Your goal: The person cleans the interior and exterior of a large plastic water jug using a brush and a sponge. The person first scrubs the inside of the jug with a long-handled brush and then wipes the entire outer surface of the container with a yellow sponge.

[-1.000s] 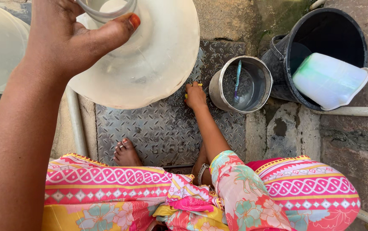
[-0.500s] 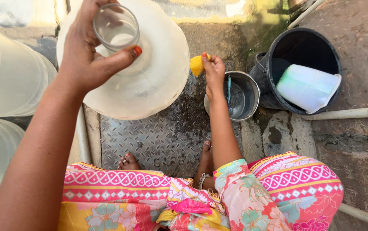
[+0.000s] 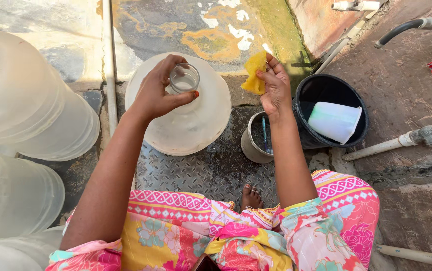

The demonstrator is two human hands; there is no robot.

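Note:
My left hand (image 3: 158, 93) grips the neck of a large clear water jug (image 3: 196, 125) that stands upright on a metal tread plate (image 3: 196, 170); the jug's round mouth (image 3: 184, 78) is open at the top. My right hand (image 3: 275, 88) is raised to the right of the jug and pinches a yellow sponge (image 3: 254, 74) between thumb and fingers. Below that hand sits a small steel pot (image 3: 255, 143) holding water and a thin blue-handled tool.
Several more clear jugs (image 3: 30, 100) crowd the left side. A black bucket (image 3: 326, 90) with a white jug inside (image 3: 334, 121) stands at the right. White pipes (image 3: 392, 143) and a tap (image 3: 417, 24) run along the right. My bare foot (image 3: 250, 196) rests on the plate.
My right hand lifted off the plate beside the pot and rose with the yellow sponge to jug-top height. The view tilted, bringing the jug's mouth and my left hand lower in frame.

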